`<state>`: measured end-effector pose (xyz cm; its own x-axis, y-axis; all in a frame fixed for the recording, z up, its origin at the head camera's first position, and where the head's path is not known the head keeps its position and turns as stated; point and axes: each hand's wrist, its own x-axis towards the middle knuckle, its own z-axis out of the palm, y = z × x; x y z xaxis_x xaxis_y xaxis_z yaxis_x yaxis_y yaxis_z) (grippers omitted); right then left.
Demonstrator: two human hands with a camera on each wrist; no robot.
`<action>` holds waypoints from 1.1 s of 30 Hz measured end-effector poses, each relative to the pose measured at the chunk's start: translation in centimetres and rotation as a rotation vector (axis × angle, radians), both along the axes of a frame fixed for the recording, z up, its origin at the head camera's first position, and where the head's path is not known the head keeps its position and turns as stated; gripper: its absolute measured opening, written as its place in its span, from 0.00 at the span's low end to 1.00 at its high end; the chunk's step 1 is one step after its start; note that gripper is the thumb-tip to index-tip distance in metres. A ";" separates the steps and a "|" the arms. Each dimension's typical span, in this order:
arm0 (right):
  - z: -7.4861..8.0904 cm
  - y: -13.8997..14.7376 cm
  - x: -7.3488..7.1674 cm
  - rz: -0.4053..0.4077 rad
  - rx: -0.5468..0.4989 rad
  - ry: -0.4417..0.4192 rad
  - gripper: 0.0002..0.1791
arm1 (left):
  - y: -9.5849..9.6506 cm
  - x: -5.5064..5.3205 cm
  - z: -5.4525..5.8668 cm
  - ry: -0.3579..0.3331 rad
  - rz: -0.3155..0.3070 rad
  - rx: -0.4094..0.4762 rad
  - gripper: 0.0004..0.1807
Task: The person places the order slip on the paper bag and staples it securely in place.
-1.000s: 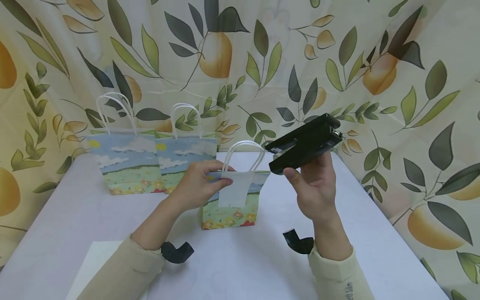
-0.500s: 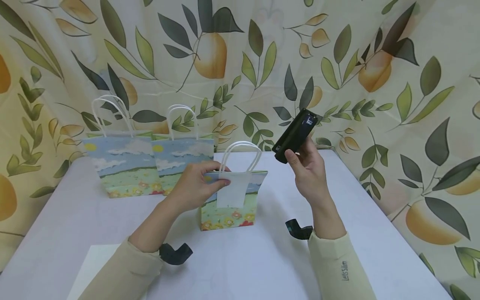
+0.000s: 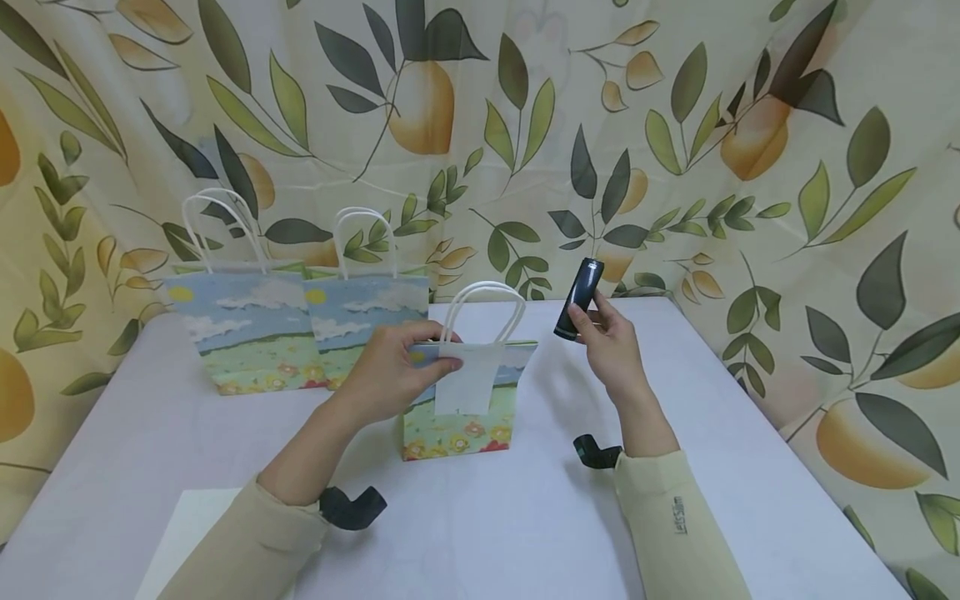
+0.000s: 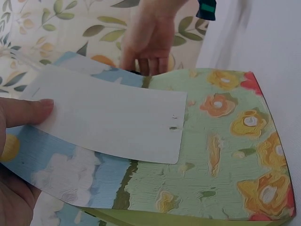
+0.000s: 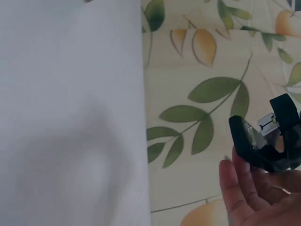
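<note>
My left hand (image 3: 393,371) pinches the top edge of a small paper gift bag (image 3: 457,437) together with a white card (image 3: 465,385) that hangs down its front. In the left wrist view the thumb presses on the card (image 4: 113,117), and a thin staple-like line shows near its upper end. The bag (image 4: 221,165) has painted clouds, grass and flowers, with white handles rising above. To its right, my right hand (image 3: 617,350) grips a black stapler (image 3: 579,296) in the air above the table. The right wrist view shows the stapler (image 5: 242,141) with its two arms apart.
Two matching gift bags (image 3: 251,333) (image 3: 371,308) stand side by side at the back left of the white table (image 3: 600,533). A white sheet (image 3: 187,525) lies partly under the left forearm. A fruit-patterned curtain (image 3: 502,208) hangs behind the table.
My right hand has drawn the stapler away from the bag, turned it more upright, and lowered it a little. My left hand keeps its hold on the bag and card.
</note>
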<state>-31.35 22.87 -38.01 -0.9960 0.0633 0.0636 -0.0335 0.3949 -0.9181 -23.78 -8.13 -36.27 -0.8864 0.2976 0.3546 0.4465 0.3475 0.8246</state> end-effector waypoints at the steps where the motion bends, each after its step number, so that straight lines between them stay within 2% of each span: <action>1: -0.3 0.1 -0.2 -0.009 0.004 -0.020 0.44 | 0.0 0.0 0.0 0.002 0.000 0.000 0.09; 15: -3.0 1.3 -1.8 -0.091 0.087 -0.209 0.42 | 0.0 0.1 0.1 -0.016 0.002 -0.003 0.09; 23: -4.0 2.1 -2.0 -0.081 0.152 -0.250 0.42 | 0.0 -0.1 0.0 -0.009 0.002 -0.010 0.09; 33: -4.6 2.1 -2.0 -0.109 0.243 -0.288 0.40 | 0.0 -0.1 0.2 -0.007 0.003 -0.010 0.10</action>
<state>-33.35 24.94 -42.59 -0.9635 0.1875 -0.1912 0.2661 0.5888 -0.7632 -23.85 -8.16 -36.03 -0.8898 0.2980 0.3457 0.4398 0.3571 0.8240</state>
